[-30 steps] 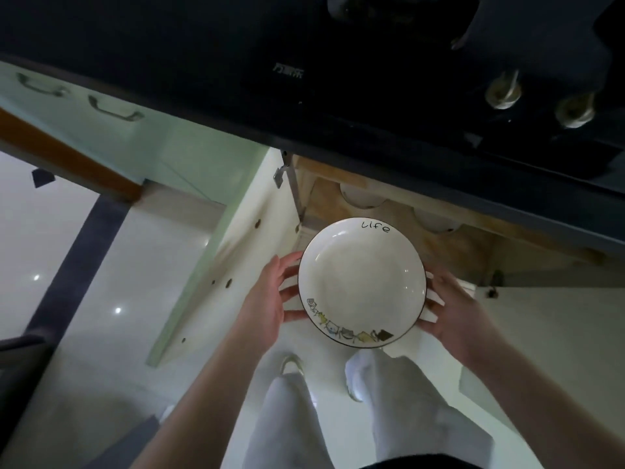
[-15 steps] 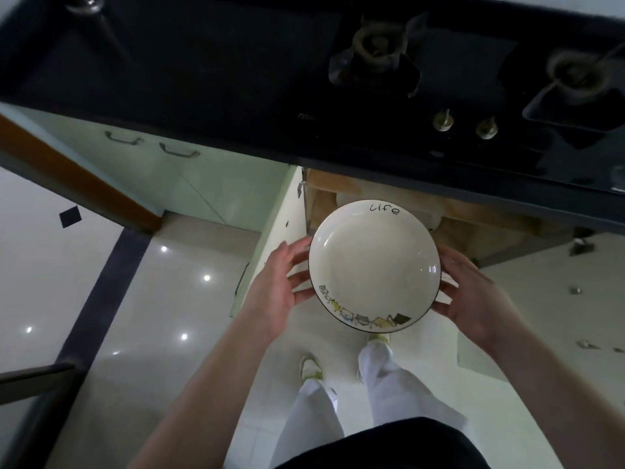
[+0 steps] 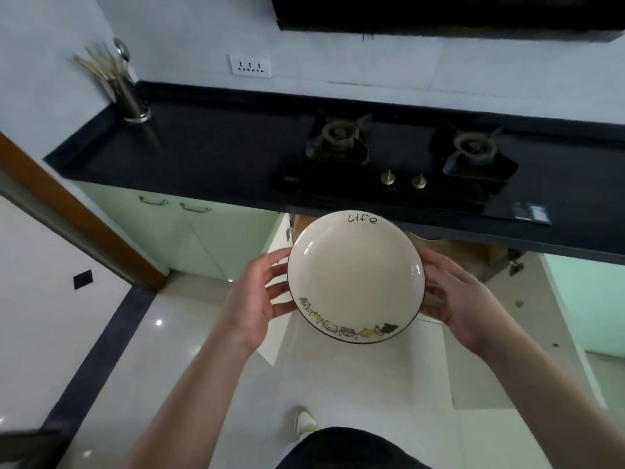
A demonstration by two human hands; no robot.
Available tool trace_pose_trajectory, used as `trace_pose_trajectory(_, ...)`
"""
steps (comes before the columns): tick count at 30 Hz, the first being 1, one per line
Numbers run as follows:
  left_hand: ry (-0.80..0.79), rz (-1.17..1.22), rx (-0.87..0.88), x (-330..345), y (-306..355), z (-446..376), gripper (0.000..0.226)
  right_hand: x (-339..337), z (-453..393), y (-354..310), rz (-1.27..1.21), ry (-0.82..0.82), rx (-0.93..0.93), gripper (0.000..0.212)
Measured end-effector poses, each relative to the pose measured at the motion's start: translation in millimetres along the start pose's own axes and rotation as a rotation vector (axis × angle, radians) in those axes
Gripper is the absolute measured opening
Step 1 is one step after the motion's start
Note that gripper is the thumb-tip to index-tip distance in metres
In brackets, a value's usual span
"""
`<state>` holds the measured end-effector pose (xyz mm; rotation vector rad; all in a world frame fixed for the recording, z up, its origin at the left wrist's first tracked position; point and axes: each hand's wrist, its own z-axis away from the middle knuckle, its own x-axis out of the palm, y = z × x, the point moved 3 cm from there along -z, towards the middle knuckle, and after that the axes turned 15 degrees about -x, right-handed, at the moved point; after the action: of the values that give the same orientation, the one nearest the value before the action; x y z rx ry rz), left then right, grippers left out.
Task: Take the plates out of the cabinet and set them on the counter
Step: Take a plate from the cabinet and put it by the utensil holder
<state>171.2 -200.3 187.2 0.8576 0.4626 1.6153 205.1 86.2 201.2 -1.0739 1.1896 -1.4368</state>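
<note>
- Plate, cream, dark rim, "life" written at its 12 o'clock, row of small cartoon figures along its 6 o'clock edge. Held level in the air, in front of the counter edge, above the floor.
- Left hand at plate's 9 o'clock, fingers spread and curved round the rim, thumb on top edge. Gripping plate.
- Right hand at plate's 3 o'clock, same curled hold on the rim, fingers partly under. Gripping plate.
- Cabinet open, at plate's 1–2 o'clock under the counter; wooden inside shows, contents not clear. Its door swung out at plate's 10 o'clock.
- Counter black, at 12 o'clock of plate. Hob on it with two burners: one at 12 o'clock, other at 1 o'clock. Two knobs between them, nearer the front edge.
- Utensil holder, metal, with chopsticks and a spoon, far at 10 o'clock in counter corner.
- Wall socket above counter, at 11 o'clock.
- Shoe on floor at 6 o'clock.
</note>
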Motion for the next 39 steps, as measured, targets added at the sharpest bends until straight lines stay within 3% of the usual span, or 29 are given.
trace_pose_trajectory(5, 0.064, 0.011, 0.014, 12.5, -23.7, 36.3, 0.037, -19.8, 29.8, 1.3, -0.038, 0.015, 0.001, 0.025)
trace_pose_trajectory(11, 0.186, 0.011, 0.05, -6.9, -39.6, 77.9, 0.024, -0.8, 50.8, 4.7, -0.062, -0.094, 0.033, 0.027)
trace_pose_trajectory(23, 0.321, 0.096, 0.173, -149.3, -8.5, 129.1, 0.016, 159.6, 41.8, -6.2, -0.064, -0.312, 0.005, 0.027)
trace_pose_trajectory(30, 0.387, 0.188, 0.179, -251.2, 15.2, 141.6, 0.025, 271.7, 41.1, 7.1, -0.042, -0.368, -0.042, 0.038)
trace_pose_trajectory(39, 0.349, 0.154, 0.165, -298.4, 55.2, 104.9, 0.029, 321.3, 1.1, 16.5, -0.028, -0.37, -0.032, 0.043)
